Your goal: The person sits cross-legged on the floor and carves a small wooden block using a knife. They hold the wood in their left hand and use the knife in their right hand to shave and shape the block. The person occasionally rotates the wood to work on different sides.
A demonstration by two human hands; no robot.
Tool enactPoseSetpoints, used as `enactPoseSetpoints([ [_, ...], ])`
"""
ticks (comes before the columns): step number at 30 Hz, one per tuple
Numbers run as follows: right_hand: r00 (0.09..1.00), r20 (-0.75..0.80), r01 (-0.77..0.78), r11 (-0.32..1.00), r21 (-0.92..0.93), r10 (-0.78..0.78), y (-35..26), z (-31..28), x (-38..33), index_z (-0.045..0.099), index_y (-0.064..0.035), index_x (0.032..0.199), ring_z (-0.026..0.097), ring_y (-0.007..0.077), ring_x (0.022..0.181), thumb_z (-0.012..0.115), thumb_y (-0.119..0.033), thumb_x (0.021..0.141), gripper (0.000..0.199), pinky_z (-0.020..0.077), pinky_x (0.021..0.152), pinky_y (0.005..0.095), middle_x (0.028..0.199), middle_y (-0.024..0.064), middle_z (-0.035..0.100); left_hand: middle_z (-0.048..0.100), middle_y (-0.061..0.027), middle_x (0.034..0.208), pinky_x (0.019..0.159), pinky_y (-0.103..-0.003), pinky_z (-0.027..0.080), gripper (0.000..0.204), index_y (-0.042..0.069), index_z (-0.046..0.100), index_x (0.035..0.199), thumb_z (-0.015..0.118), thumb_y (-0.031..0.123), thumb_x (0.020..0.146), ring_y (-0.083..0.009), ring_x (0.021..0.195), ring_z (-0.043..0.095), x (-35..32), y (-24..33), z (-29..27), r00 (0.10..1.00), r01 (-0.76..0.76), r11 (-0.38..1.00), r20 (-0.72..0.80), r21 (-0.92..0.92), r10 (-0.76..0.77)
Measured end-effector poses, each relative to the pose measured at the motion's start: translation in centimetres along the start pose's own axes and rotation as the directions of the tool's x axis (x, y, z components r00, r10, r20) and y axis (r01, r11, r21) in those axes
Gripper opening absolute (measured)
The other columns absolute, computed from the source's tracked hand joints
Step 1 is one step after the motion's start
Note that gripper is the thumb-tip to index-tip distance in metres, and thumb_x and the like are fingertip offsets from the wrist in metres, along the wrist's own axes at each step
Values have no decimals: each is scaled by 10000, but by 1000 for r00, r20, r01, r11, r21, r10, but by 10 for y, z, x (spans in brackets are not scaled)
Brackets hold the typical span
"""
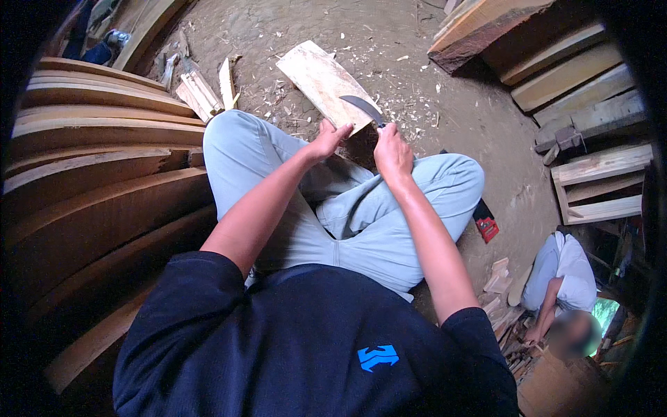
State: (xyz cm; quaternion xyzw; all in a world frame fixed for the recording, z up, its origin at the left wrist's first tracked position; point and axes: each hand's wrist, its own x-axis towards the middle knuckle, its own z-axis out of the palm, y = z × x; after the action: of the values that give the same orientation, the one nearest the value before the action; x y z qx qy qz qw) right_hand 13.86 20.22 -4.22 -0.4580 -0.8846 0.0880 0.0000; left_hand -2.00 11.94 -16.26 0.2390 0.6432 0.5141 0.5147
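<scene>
A flat pale wooden board (321, 82) leans from the dirt floor toward my knees. My left hand (328, 138) grips its near edge. My right hand (392, 150) is closed on the handle of a knife whose curved blade (363, 107) lies against the board's right near corner. I sit cross-legged in light grey trousers (361, 215), and both hands are just above my knees.
Curved wooden planks (97, 174) are stacked along my left. Small wood offcuts (201, 94) and shavings lie on the floor ahead. Timber beams and a crate (597, 184) stand at the right. Another person (563, 278) crouches at lower right over wood pieces. A red object (487, 227) lies by my right knee.
</scene>
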Motion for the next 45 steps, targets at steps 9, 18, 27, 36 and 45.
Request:
enactPoseSetpoints([
  [9, 996, -89, 24, 994, -106, -33, -4, 15, -2, 461, -54, 995, 714, 337, 727, 404, -344, 1043, 300, 595, 590, 439, 844, 173, 670, 506, -171, 1156, 671, -375, 586, 611, -92, 513, 1162, 622, 464, 934, -235, 978, 592, 4, -2, 0, 986, -156, 987, -56, 37, 158],
  [18, 985, -160, 49, 993, -104, -65, -8, 21, -7, 473, -34, 973, 714, 330, 692, 403, -333, 1045, 315, 593, 580, 414, 809, 187, 671, 603, -185, 1067, 613, -386, 591, 574, -93, 582, 1103, 604, 456, 938, -246, 895, 640, 6, 5, -5, 990, -135, 985, -22, 107, 138],
  [27, 968, -242, 26, 985, -168, -67, -14, 27, 5, 514, -37, 939, 722, 306, 704, 406, -292, 1042, 296, 599, 589, 399, 810, 166, 691, 625, -134, 1020, 548, -371, 583, 546, -61, 548, 1169, 627, 423, 929, -221, 830, 639, 0, 10, -4, 974, -226, 969, -5, 103, 228],
  [36, 994, -101, -42, 997, -70, 35, -6, 11, -19, 520, -34, 958, 722, 308, 736, 424, -326, 1035, 317, 597, 612, 395, 839, 193, 683, 601, -139, 1079, 580, -366, 559, 555, -43, 504, 1213, 616, 427, 940, -219, 914, 615, -5, 2, 0, 987, -152, 988, -53, 13, 152],
  [45, 983, -183, -26, 997, -70, 13, -23, 26, -17, 500, -42, 919, 712, 310, 649, 429, -302, 1038, 294, 589, 539, 381, 762, 163, 667, 478, -176, 1167, 657, -358, 561, 607, -71, 445, 1210, 602, 452, 942, -238, 1003, 565, 9, -12, -11, 986, -165, 984, 39, 68, 163],
])
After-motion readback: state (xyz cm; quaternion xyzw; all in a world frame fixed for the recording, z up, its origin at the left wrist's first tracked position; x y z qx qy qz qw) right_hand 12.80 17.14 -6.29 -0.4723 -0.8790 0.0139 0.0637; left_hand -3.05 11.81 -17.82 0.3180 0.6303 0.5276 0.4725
